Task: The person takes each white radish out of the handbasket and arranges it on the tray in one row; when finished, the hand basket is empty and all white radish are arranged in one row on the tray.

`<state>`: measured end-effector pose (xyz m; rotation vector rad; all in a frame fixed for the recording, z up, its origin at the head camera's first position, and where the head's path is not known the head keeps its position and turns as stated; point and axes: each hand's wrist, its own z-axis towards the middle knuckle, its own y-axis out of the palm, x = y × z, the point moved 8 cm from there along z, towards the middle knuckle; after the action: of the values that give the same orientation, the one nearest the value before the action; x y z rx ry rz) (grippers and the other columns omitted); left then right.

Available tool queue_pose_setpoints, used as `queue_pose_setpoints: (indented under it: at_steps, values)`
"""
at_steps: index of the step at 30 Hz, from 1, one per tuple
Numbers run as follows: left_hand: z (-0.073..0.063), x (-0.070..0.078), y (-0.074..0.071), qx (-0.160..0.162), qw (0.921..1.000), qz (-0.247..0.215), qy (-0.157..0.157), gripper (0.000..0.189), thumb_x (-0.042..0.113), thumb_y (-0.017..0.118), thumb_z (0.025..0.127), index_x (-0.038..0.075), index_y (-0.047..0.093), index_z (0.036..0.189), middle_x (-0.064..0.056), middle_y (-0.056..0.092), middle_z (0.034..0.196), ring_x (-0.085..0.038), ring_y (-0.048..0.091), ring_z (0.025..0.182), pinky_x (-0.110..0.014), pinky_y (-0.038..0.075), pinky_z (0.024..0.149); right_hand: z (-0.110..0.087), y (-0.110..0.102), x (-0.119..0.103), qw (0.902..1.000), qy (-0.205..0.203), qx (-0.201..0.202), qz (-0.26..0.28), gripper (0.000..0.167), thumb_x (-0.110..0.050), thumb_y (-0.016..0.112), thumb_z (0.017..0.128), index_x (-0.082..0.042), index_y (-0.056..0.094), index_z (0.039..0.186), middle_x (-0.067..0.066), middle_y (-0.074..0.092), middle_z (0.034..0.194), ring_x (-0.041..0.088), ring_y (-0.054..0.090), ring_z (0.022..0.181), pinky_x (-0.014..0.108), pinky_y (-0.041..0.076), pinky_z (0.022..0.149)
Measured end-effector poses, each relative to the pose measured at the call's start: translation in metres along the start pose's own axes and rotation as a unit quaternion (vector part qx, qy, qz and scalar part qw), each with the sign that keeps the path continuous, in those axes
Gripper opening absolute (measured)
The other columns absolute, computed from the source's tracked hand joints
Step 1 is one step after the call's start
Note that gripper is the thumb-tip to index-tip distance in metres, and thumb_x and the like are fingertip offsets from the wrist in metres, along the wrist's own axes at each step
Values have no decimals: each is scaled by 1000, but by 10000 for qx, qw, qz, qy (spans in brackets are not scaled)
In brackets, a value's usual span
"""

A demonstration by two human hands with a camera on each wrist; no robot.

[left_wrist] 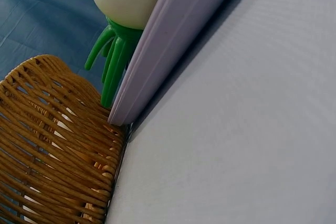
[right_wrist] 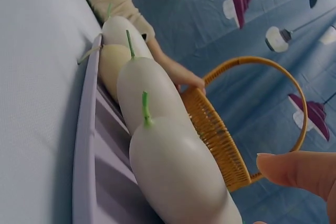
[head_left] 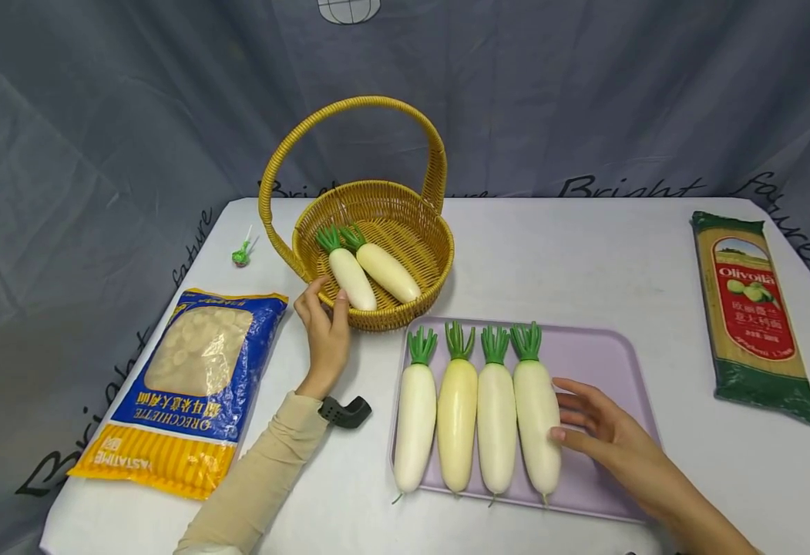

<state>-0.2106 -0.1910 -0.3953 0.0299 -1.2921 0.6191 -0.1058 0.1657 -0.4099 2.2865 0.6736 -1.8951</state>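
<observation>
My left hand (head_left: 327,339) holds the near-left rim of a wicker basket (head_left: 442,266), close to the foot of its tall handle. Inside the basket lie two white radishes with green tops, a left one (head_left: 351,279) and a right one (head_left: 389,274). Several more radishes lie side by side on a lilac tray (head_left: 595,351). Beside the rightmost radish (head_left: 538,424) is my right hand (head_left: 602,428), its thumb and fingers spread apart at the radish's right side. In the right wrist view, a gap shows between the thumb (right_wrist: 294,170) and that radish.
An orecchiette bag (head_left: 196,362) lies left of my left forearm, with a green-wrapped lollipop (head_left: 241,255) behind it. A spaghetti pack (head_left: 754,316) lies at the far right. The tray's left back corner sits close to the basket. Grey-blue curtain (head_left: 550,92) hangs behind the white table.
</observation>
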Motion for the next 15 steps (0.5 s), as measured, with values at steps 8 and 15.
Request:
queue_pose_setpoints:
  at_steps: [8,15]
  values:
    - [-1,0,-1,14,10000,61,32,41,32,41,96,11,33,130,-18,25,119,-17,31,82,-30,28,75,2,-9,-4,9995,-101,217,-214,53,-14,54,91,-6,30,137,0,44,126,-8,49,106,19,47,81]
    - [0,-1,0,-39,10000,42,24,43,32,40,96,9,32,131,-19,25,119,-19,31,82,-29,28,75,7,-26,-17,9973,-538,496,-15,42,-10,50,92,-3,36,131,-9,48,124,-4,53,104,19,48,78]
